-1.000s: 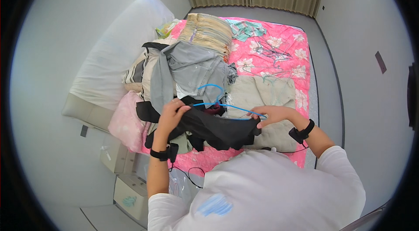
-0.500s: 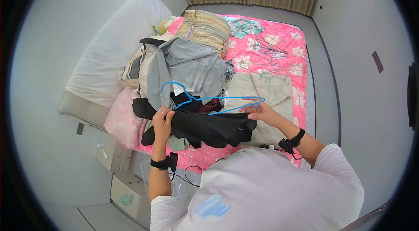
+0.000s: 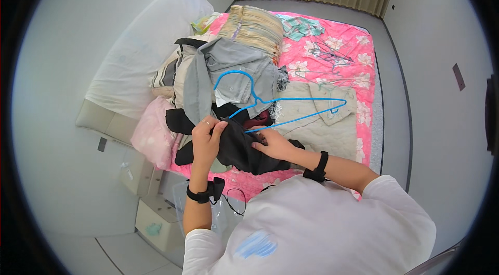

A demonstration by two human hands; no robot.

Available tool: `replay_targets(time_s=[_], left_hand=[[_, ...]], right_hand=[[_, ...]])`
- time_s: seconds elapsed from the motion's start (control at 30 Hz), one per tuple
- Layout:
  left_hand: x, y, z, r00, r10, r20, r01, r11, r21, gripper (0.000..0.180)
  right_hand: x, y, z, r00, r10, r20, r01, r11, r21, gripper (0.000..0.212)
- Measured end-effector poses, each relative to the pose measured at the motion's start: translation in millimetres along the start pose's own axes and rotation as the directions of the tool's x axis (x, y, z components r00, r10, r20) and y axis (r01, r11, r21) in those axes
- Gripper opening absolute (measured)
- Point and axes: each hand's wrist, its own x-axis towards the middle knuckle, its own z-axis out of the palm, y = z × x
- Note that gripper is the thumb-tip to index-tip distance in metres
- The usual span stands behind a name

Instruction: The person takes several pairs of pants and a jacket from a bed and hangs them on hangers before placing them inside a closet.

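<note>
My left hand (image 3: 207,140) pinches the upper edge of a black garment (image 3: 241,153), which droops toward me over the near side of the bed. A blue clothes hanger (image 3: 296,100) has its left end tucked into the cloth beside that hand. Its hook points up and left, and its right end sticks out bare. My right hand (image 3: 274,144) grips the black cloth just below the hanger's lower bar, its thumb on the near side. Some of its fingertips are hidden by fabric.
A grey shirt (image 3: 236,62) lies over pillows beyond the hanger. Folded striped bedding (image 3: 252,28) sits at the far side. Several loose hangers (image 3: 332,55) rest on the pink flowered sheet (image 3: 364,59). A beige quilted pad (image 3: 299,111) spreads to the right. A nightstand (image 3: 156,225) stands lower left.
My right hand has left the hanger's right end and come left onto the black garment. The hanger has tilted, its hook and right end now farther up and right. The left hand still holds the cloth.
</note>
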Motion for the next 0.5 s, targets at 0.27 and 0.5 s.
replay_targets(time_s=[0.27,0.5], left_hand=[[-27.8,-30.2,-72.6,1.000,-0.026,-0.015,0.029,0.978,0.208,0.018],[-47.5,-76.2,-64.9,0.996,0.073,0.060,-0.088,0.947,0.310,0.019]], right_hand=[[-16.0,53.6,-73.1,0.945,0.242,0.220,-0.235,0.970,-0.059,0.039],[-10.3,6.7,-143.7,0.898,0.342,0.277,-0.380,0.920,0.096,0.028]])
